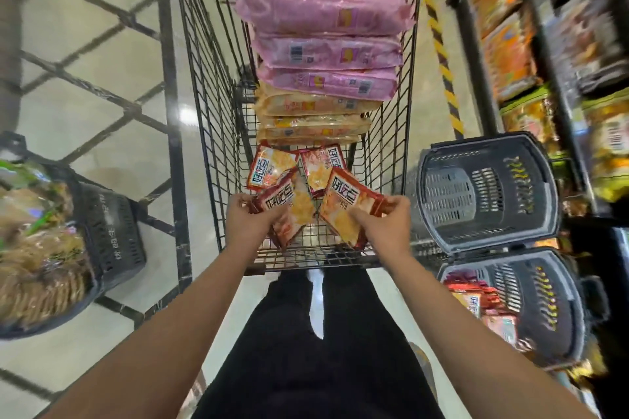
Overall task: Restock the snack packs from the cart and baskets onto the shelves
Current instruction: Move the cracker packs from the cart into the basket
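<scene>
Gathering red snack packs out of the cart (pixel 190 133), both hands busy. Far left, a dark basket (pixel 112 231) of blurred bagged goods sits on the tiled floor (pixel 102 44). My left hand (pixel 250 219) pinches one red pack (pixel 287 211), fingers curled on its edge; my right hand (pixel 386 223) grips another red pack (pixel 347 204) the same way. Two more red packs (pixel 272 167) lie loose on the cart bottom, pink packs (pixel 326 13) stacked beyond. I'd square both packs together before lifting, so neither snags the wire. Right: an open grey basket (pixel 486 190), another basket (pixel 544 309) with red packs, then the stocked shelves (pixel 510 44), blurred.
</scene>
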`<state>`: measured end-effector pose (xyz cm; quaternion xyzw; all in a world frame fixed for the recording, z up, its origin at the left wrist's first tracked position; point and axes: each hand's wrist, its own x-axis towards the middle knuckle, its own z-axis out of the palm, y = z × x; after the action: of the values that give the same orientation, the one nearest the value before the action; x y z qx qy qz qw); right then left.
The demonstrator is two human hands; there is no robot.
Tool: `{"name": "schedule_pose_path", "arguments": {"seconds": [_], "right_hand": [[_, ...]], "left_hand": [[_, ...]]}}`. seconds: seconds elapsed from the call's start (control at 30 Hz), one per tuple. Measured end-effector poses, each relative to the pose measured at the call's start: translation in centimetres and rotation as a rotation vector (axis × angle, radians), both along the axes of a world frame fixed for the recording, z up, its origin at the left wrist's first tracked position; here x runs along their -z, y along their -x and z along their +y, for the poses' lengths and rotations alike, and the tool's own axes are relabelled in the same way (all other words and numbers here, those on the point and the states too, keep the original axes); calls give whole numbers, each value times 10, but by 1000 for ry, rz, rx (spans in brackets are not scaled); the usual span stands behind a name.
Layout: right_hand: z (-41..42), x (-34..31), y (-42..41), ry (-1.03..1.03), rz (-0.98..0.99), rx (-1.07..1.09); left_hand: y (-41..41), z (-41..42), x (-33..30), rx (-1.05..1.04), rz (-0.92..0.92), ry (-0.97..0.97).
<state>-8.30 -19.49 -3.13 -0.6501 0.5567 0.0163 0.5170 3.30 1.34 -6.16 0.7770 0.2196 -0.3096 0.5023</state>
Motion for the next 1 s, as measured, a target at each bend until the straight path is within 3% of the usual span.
{"name": "schedule_pose_path", "arguments": {"seconds": [0.23, 0.47, 0.7, 1.0], "right_hand": [[4, -72, 37, -108, -294, 345], [3, -108, 99, -142, -442, 475], [-4, -113, 178, -185, -517, 635], [-10, -102, 317, -66, -437, 861]], "left_hand": [[-4, 6, -59, -199, 57, 264], [10, -6, -99, -107, 96, 417], [47, -37, -106, 194, 16, 388], [154, -107, -112, 633, 25, 291]]}}
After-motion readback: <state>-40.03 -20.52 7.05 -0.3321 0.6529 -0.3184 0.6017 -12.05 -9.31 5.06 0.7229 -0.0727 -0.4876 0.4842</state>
